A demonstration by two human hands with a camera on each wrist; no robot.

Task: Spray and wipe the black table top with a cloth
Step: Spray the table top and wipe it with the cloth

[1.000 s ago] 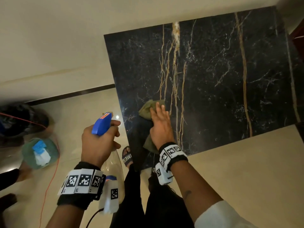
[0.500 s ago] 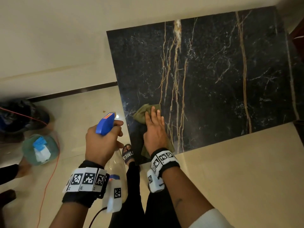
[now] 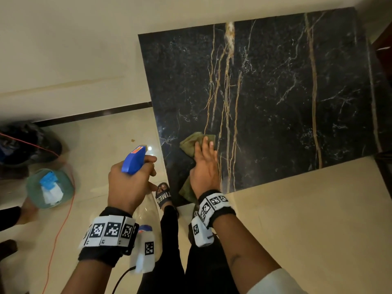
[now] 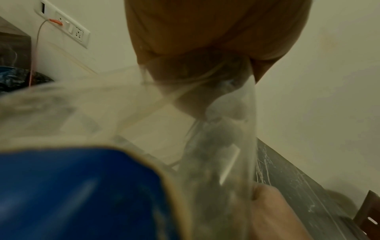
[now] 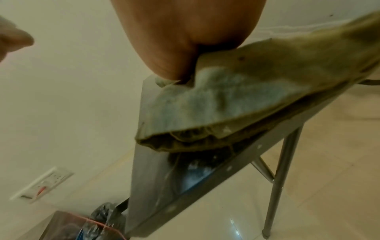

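The black marble table top with gold veins fills the upper right of the head view. An olive green cloth lies near its near-left corner. My right hand presses flat on the cloth with straight fingers. In the right wrist view the palm bears down on the folded cloth at the table's edge. My left hand grips a clear spray bottle with a blue head, held over the floor left of the table. The bottle blocks most of the left wrist view.
On the floor at left stand a teal bucket with another sprayer and a black bag, with a red cord running past them. My sandalled foot is by the table corner. Thin metal legs hold the table. Dark wooden furniture borders the right.
My right hand slid the cloth a little left and nearer on the table, then slightly back right. The left hand has kept the spray bottle in about the same place.
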